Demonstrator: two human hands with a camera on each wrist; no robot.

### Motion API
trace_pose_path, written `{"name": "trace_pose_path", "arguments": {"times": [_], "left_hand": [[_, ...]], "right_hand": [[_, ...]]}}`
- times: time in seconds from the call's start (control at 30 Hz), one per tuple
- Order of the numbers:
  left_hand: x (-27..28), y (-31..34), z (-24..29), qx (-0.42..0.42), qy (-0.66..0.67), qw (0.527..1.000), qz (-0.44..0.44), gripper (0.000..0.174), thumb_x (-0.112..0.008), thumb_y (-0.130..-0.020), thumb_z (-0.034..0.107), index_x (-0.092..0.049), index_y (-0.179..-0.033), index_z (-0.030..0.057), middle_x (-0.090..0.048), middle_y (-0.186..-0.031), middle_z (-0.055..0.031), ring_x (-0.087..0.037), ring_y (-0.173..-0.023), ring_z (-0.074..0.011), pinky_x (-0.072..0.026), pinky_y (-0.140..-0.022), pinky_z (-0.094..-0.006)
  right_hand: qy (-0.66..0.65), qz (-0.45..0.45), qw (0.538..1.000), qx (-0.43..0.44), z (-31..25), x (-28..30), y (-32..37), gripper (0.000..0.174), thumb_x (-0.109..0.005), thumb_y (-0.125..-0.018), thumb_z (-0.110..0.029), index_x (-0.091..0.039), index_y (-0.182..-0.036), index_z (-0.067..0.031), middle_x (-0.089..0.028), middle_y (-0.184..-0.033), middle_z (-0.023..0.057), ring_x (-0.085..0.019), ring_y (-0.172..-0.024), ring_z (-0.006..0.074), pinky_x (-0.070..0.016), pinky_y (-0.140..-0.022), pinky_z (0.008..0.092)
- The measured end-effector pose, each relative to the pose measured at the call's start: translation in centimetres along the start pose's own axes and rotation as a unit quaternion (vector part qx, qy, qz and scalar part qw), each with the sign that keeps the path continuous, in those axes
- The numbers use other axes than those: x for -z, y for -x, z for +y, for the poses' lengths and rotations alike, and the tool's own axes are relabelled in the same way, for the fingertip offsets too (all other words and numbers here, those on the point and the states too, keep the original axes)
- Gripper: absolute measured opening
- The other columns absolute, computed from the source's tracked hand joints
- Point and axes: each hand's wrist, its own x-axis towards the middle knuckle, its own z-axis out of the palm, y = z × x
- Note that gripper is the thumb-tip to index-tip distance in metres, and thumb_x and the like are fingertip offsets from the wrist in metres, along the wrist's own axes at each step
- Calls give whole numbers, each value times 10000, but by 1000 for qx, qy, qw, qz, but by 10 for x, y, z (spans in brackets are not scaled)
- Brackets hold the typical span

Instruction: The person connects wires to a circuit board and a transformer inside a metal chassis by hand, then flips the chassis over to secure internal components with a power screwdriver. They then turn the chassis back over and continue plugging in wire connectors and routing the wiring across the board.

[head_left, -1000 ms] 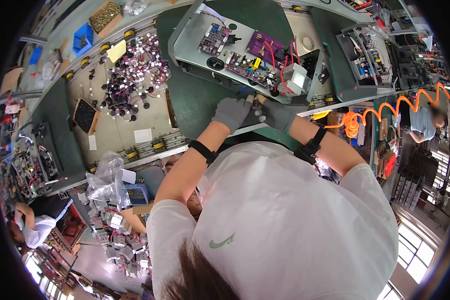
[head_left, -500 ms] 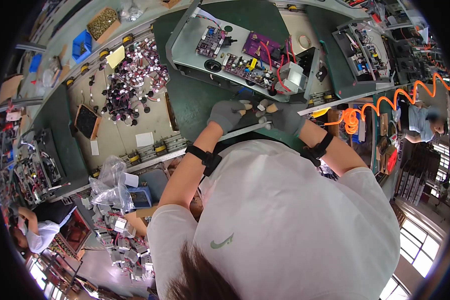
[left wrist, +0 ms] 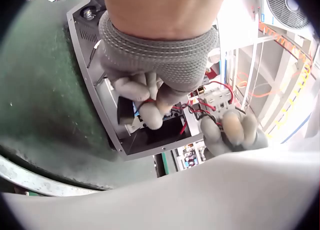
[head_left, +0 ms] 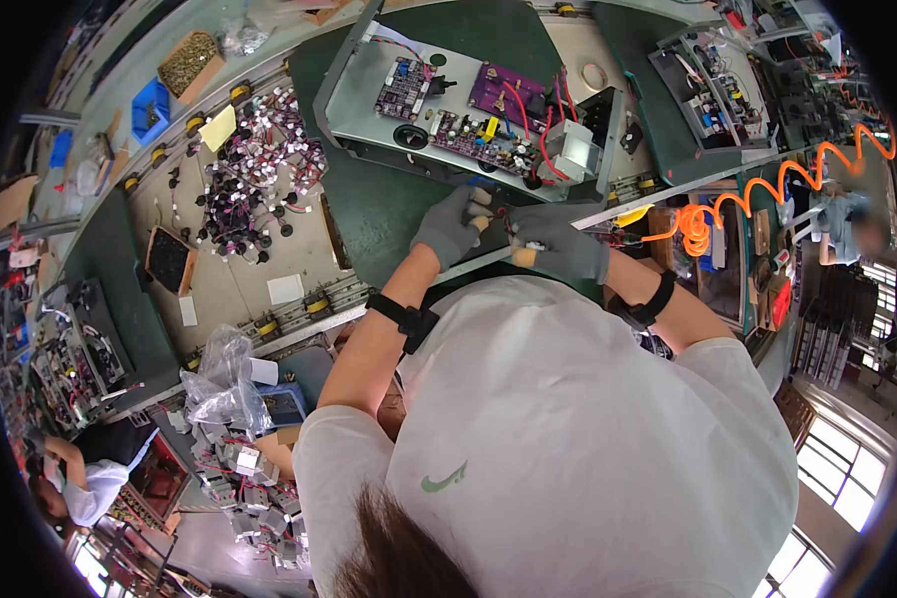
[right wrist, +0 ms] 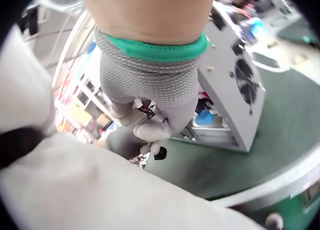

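Observation:
Both hands wear grey gloves with pale fingertips and work close together at the near side of an open metal chassis (head_left: 369,125). Between the curled fingers of my left hand (head_left: 450,227) is a small black part (left wrist: 125,111), whose block-like end also shows in the right wrist view. Thin red and black wires (left wrist: 192,109) run from there across to my right hand (head_left: 565,244). In the right wrist view, the right thumb and fingers pinch dark wires (right wrist: 146,110). Part of what each hand grips is hidden by the fingers.
The chassis holds a purple circuit board (head_left: 508,90) and a white box-like component (head_left: 571,149). Left lies a heap of wired connectors (head_left: 254,174), near a tray of black pieces (head_left: 170,261). Another chassis (head_left: 713,95) stands right. An orange coiled hose (head_left: 693,231) hangs nearby.
The hands, together at the chassis's near edge a second ago, have drawn slightly apart and toward the body. The right hand has turned, and wires now show between them. The head view has shifted a little.

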Motion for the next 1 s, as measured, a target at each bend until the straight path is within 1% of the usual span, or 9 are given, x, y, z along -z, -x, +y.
{"name": "trace_pose_path", "arguments": {"times": [0.2,0.4,0.47,0.6,0.67,0.7,0.87,0.93,1.0], "left_hand": [[-2,-13,32,166,277,929,-183,265,-556,-875,223,-601,-1039,19,-614,-781,-23,-500,-483,-71,-335,-394,-195],[-20,-20,45,266,175,930,-183,251,-579,-854,257,-643,-875,16,-532,-608,16,-395,-418,-57,-266,-363,-209],[-8,-18,55,242,146,942,-182,246,-586,-849,247,-642,-869,9,-528,-613,17,-397,-438,-52,-278,-380,-211],[-4,-7,37,95,74,982,-145,200,-587,-857,211,-646,-874,20,-520,-624,21,-431,-525,-46,-335,-465,-212],[-3,-5,35,59,26,989,-135,184,-581,-864,203,-649,-886,33,-526,-631,20,-446,-546,-48,-351,-485,-214],[-2,-7,30,35,13,990,-136,182,-576,-869,203,-649,-887,37,-527,-631,19,-447,-547,-51,-355,-484,-220],[-6,-1,28,-4,-27,991,-129,207,-566,-874,226,-643,-881,35,-533,-625,11,-452,-545,-60,-358,-483,-227],[-3,2,25,-64,-88,985,-137,234,-543,-875,245,-637,-869,31,-537,-621,-2,-462,-551,-81,-373,-511,-236],[6,14,52,-48,-81,983,-160,235,-524,-853,227,-640,-870,24,-560,-648,-19,-500,-602,-117,-400,-558,-256]], "right_hand": [[183,-81,979,36,-48,53,2,163,-651,-679,-202,-608,-782,-83,-547,-906,82,-542,-860,265,-440,-695,384],[270,-52,959,68,-50,41,1,178,-631,-750,-172,-619,-892,-64,-570,-839,83,-568,-774,262,-454,-649,352],[72,142,978,-133,-55,30,4,204,-577,-818,-152,-604,-1003,-69,-557,-783,65,-568,-749,212,-452,-630,342],[-34,143,980,-137,-36,26,15,227,-524,-865,-190,-594,-1051,-81,-512,-680,13,-501,-594,124,-410,-517,286],[-434,-56,801,-408,-46,40,14,258,-506,-887,-266,-603,-1042,-84,-456,-621,-36,-383,-487,54,-306,-421,217],[-435,-55,801,-408,-47,41,14,258,-506,-887,-266,-603,-1042,-84,-456,-621,-36,-383,-487,54,-306,-421,217],[-12,70,950,-305,-53,39,13,180,-597,-790,-211,-608,-922,-90,-431,-598,-20,-438,-518,114,-355,-452,250],[74,96,954,-275,-59,44,10,168,-615,-771,-201,-609,-898,-91,-426,-593,-17,-449,-525,126,-365,-458,257],[436,89,892,-82,-70,58,6,196,-657,-665,-165,-611,-848,-113,-458,-648,-4,-498,-622,162,-412,-532,286]]}}
